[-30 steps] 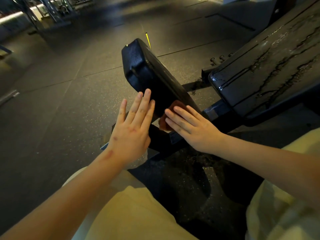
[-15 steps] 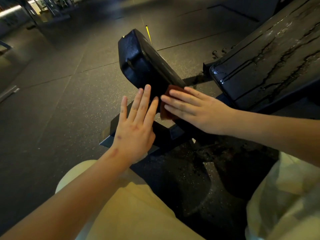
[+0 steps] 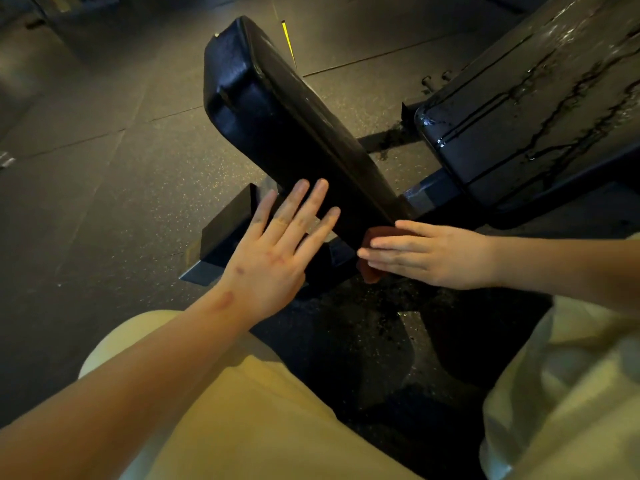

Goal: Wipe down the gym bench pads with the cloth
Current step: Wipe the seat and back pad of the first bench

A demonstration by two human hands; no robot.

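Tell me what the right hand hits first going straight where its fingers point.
Likely the left hand, resting on the tilted pad: the right hand, flat on the cloth, points leftward at it. Depth is unclear.

Dim warm light, wide-angle edge distortion

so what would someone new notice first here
The tilted black pad in the middle draws the eye, with the right hand pressing a reddish cloth flat against its lower end and the left hand laid flat on its near side. To the upper right, a second pad glistens with streaks of liquid.
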